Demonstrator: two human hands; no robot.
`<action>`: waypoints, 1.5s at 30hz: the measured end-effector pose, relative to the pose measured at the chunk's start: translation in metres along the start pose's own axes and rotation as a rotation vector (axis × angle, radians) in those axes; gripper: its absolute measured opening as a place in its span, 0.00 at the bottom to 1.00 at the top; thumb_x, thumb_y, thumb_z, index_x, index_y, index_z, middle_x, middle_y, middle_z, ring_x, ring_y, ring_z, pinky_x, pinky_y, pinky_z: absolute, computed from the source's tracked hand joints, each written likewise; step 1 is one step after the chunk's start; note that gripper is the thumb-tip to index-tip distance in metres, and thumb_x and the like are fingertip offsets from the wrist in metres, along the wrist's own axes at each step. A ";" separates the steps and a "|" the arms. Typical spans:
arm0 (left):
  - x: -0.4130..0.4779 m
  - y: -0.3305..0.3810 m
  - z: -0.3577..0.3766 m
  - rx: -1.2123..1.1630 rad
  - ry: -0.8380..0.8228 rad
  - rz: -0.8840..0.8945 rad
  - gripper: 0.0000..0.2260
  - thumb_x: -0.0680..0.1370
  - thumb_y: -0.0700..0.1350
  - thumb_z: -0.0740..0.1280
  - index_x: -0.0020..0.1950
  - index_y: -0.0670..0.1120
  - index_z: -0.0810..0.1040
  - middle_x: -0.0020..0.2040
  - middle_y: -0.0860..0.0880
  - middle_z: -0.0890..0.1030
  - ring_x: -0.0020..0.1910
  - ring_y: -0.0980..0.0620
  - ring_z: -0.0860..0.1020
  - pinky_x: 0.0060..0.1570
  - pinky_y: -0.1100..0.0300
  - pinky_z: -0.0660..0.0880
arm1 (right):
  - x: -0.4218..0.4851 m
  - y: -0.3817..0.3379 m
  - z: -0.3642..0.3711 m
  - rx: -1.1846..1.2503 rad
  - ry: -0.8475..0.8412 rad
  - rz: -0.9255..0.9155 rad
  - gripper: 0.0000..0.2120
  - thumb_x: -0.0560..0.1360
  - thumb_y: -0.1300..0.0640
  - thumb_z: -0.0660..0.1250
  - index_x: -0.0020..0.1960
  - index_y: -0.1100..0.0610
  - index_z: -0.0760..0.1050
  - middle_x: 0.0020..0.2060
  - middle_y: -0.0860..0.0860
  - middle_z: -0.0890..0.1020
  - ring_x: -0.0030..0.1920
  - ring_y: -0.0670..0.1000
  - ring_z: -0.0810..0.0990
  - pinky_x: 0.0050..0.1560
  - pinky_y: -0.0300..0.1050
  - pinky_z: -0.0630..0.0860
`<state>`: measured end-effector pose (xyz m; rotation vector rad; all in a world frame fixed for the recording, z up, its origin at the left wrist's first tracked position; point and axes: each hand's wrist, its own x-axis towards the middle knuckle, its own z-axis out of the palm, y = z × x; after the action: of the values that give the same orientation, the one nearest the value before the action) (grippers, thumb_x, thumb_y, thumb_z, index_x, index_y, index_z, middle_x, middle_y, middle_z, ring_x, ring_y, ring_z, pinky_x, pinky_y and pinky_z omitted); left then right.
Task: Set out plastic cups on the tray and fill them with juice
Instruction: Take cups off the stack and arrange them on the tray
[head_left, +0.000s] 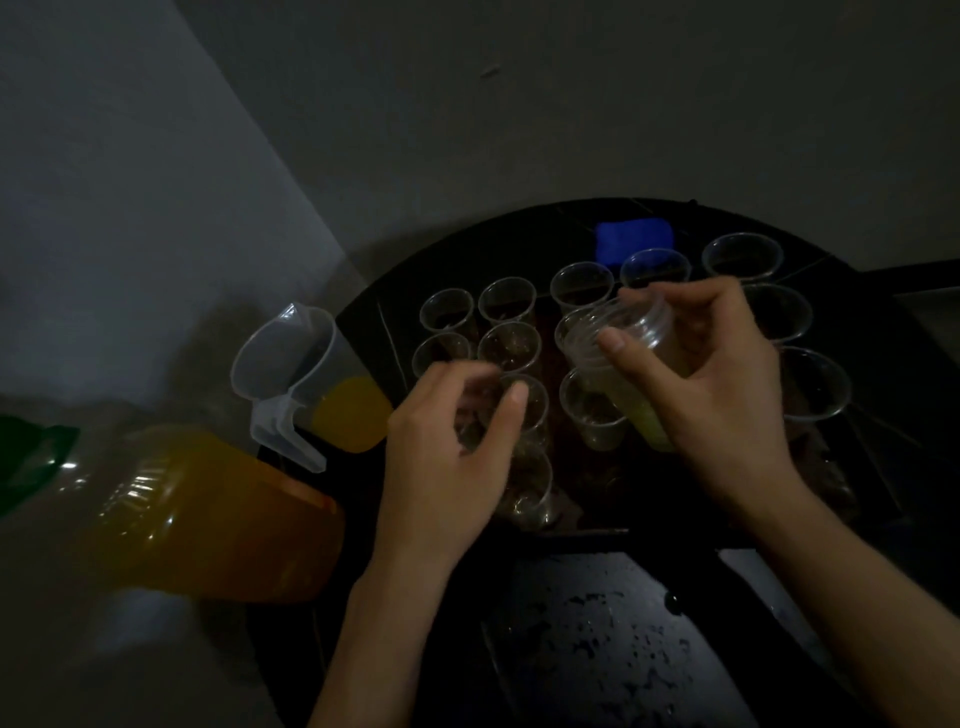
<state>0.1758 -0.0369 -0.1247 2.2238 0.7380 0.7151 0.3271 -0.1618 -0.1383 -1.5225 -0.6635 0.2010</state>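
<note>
Several clear plastic cups (508, 299) stand upright in rows on a dark tray (883, 332). My right hand (711, 395) grips a nested stack of clear cups (618, 343), tilted with the rims pointing left over the tray's middle. Fingers and thumb of my left hand (457, 447) curl round a single clear cup (524, 415) near the tray's front left; the image is blurred there. A clear jug (306, 374) with orange juice in its bottom stands left of the tray.
A large bottle of orange juice (208, 514) with a green cap lies on its side at the left. A blue object (634, 240) rests at the tray's back. A dark, wet surface (613, 634) lies in front. Grey walls stand behind.
</note>
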 end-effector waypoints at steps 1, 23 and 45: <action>0.004 0.011 0.001 -0.106 -0.007 -0.043 0.11 0.80 0.56 0.65 0.55 0.52 0.80 0.50 0.56 0.81 0.52 0.59 0.80 0.48 0.68 0.76 | -0.002 -0.001 0.001 -0.008 -0.020 0.001 0.31 0.65 0.36 0.71 0.62 0.52 0.70 0.59 0.42 0.80 0.58 0.38 0.80 0.58 0.44 0.80; 0.021 0.071 0.023 -0.295 -0.151 -0.202 0.14 0.71 0.49 0.79 0.54 0.52 0.80 0.45 0.53 0.84 0.44 0.61 0.84 0.34 0.64 0.80 | -0.019 0.004 -0.023 -0.363 -0.174 -0.227 0.32 0.68 0.34 0.70 0.66 0.48 0.68 0.62 0.41 0.78 0.58 0.40 0.79 0.52 0.52 0.80; 0.034 0.059 -0.017 -0.286 0.253 -0.135 0.14 0.70 0.53 0.77 0.53 0.49 0.83 0.42 0.56 0.83 0.43 0.62 0.81 0.42 0.69 0.75 | -0.009 0.011 -0.049 -0.390 -0.105 -0.162 0.35 0.65 0.30 0.69 0.65 0.46 0.69 0.60 0.39 0.78 0.58 0.39 0.78 0.57 0.48 0.79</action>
<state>0.2055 -0.0428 -0.0607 1.8284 0.8423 0.9800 0.3484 -0.2075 -0.1472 -1.8280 -0.9458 0.0278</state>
